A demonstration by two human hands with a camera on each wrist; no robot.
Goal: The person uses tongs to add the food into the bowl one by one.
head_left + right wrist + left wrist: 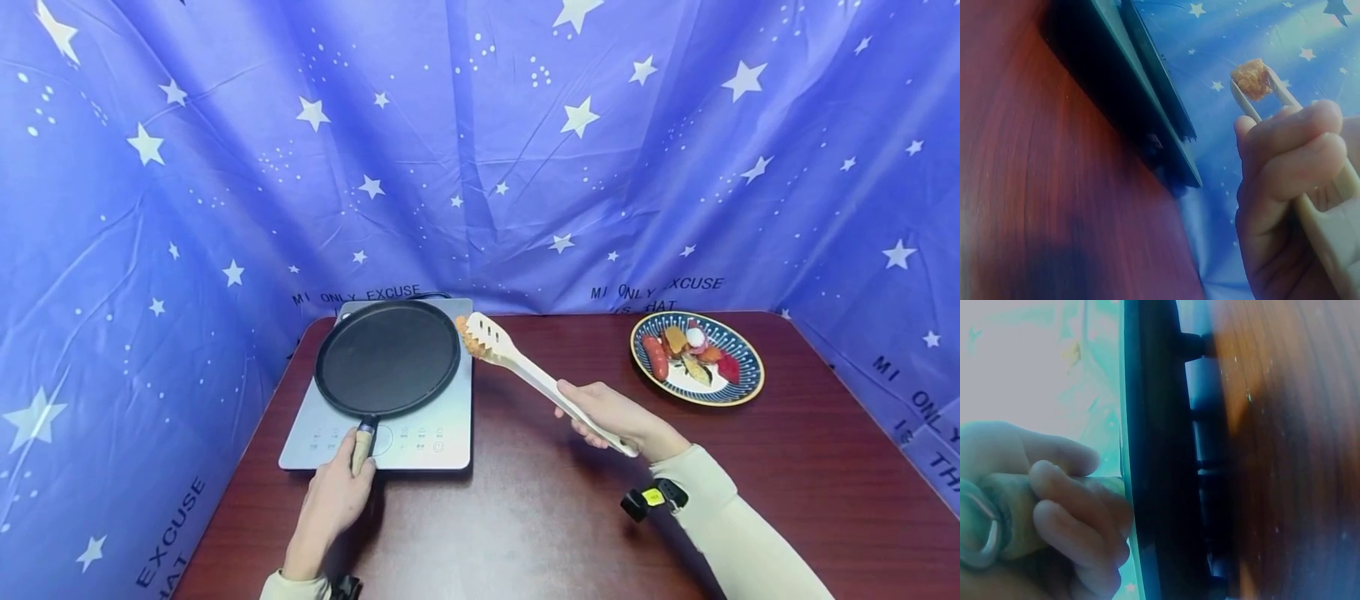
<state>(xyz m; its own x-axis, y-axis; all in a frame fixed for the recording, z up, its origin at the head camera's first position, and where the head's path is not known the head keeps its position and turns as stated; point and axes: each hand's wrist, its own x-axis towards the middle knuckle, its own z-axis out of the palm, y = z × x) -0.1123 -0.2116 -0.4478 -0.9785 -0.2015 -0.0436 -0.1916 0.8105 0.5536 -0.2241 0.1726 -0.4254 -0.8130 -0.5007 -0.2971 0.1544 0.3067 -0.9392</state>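
My left hand (339, 493) grips the wooden handle (362, 450) of a flat black pan (386, 357), its fingers curled round it in the left wrist view. The pan has no food on it and lies over a silver induction cooktop (300, 446). With my right hand (617, 417) I hold cream-coloured tongs (536, 377), pointing left toward the pan's right edge. Between the tong tips is a brown, crumbly-looking fried piece of food (1251, 79), also seen in the head view just beside the pan's rim.
A patterned oval plate (738, 392) at the right back holds a sausage (656, 358) and several other food pieces. The dark red wooden table (540, 517) lies beneath everything. A blue star-printed curtain (517, 150) surrounds the back and sides.
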